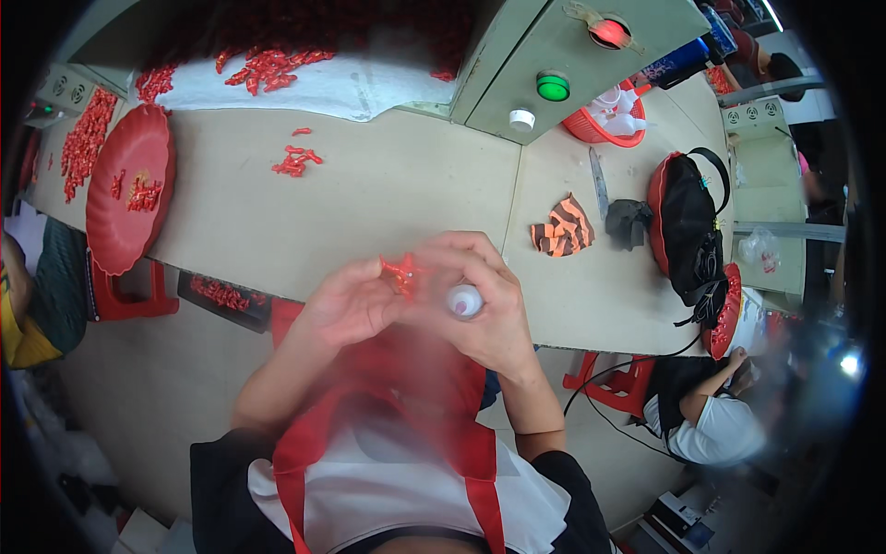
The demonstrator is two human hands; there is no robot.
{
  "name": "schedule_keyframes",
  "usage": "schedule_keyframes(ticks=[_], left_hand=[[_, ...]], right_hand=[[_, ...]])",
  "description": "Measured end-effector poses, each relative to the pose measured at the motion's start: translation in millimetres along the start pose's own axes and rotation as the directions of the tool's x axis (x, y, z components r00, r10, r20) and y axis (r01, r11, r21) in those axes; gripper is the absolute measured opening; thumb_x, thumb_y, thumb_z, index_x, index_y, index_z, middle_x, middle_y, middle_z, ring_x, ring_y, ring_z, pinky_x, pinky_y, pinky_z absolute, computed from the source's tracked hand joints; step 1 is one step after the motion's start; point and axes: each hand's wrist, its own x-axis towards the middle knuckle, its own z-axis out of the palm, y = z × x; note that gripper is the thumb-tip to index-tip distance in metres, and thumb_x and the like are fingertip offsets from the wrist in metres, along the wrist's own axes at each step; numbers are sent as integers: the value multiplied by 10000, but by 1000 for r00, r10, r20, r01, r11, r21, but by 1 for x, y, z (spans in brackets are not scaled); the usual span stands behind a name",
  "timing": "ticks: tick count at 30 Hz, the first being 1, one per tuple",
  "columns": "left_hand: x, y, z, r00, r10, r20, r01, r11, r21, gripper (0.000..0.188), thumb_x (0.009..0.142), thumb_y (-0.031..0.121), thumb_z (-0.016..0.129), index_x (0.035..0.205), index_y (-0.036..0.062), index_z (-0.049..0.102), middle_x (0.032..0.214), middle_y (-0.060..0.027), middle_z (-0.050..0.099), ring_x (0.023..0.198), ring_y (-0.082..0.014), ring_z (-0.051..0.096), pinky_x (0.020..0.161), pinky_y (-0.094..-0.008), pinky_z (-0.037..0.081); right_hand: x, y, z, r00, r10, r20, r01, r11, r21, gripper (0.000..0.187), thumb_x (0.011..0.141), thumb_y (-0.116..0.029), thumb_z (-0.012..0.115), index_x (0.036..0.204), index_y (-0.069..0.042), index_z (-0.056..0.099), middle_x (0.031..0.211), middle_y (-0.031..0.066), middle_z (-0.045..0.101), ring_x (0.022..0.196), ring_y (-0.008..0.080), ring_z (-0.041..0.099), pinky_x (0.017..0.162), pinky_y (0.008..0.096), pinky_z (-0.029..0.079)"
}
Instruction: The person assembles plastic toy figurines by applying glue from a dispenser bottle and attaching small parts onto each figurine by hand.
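Note:
Both my hands are raised close together at the table's near edge. My left hand [355, 300] pinches a small red figurine [403, 273] with several stubby arms between thumb and fingers. Wrapped in the fingers of my right hand [489, 305] is a small white bottle [464, 300], its round end facing up. The bottle's other end is hidden by the hand and a blurred patch. On the table [397, 185] beyond my hands lies a little group of red figurines [295, 163].
A scalloped red tray [129, 222] holds a few figurines at left. A green-grey cabinet [554, 55] with buttons shelters more on white cloth [369, 99]. At right are a red basket [604, 132] of bottles, a knife [600, 185], striped cloth [565, 226] and a black bag [692, 222].

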Motion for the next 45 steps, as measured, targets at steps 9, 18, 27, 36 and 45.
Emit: schedule_keyframes(ticks=[9, 18, 27, 36, 45], left_hand=[[0, 3, 6, 997, -50, 63, 48, 998, 31, 387, 882, 203, 522, 1168, -46, 450, 1168, -168, 506, 1065, -256, 536, 899, -383, 480], [-1, 2, 3, 991, -36, 126, 31, 998, 46, 451, 880, 222, 509, 1217, -65, 421, 1187, -174, 502, 1070, -259, 534, 903, -376, 469], [-5, -11, 53, 762, 601, 241, -401, 146, 904, 380, 750, -93, 604, 1120, -11, 572, 1099, -106, 517, 960, -175, 571, 839, -293, 500], [-8, -15, 57, 667, 593, 452, -273, -370, 888, 370, 735, -120, 617, 1089, -17, 583, 1028, -119, 504, 883, -182, 594, 784, -262, 512], [-1, -17, 60, 579, 618, 532, -240, -494, 836, 318, 717, -82, 643, 1015, 29, 635, 927, -98, 565, 767, -185, 614, 617, -272, 498]], right_hand=[[0, 1, 0, 1000, -18, -7, 18, 1000, 4, 463, 645, -92, 778, 1063, -61, 582, 1091, 78, 492, 671, 123, 540, 641, 262, 465], [1, -1, 0, 1000, -28, -7, 29, 1000, 4, 476, 638, -91, 782, 1067, -60, 577, 1095, 80, 494, 663, 120, 542, 624, 259, 466], [-3, 0, 1, 998, -34, -52, 36, 998, 42, 383, 682, -30, 733, 1037, -48, 590, 1072, 93, 511, 664, 107, 555, 611, 239, 464], [-5, 2, 10, 980, -14, -199, 52, 981, 189, 129, 746, 61, 636, 858, -1, 618, 837, 71, 607, 710, 121, 582, 605, 227, 455], [-5, 6, 7, 978, 4, -209, 44, 973, 227, 121, 744, 71, 632, 845, 6, 620, 833, 73, 605, 708, 122, 573, 609, 227, 449]])
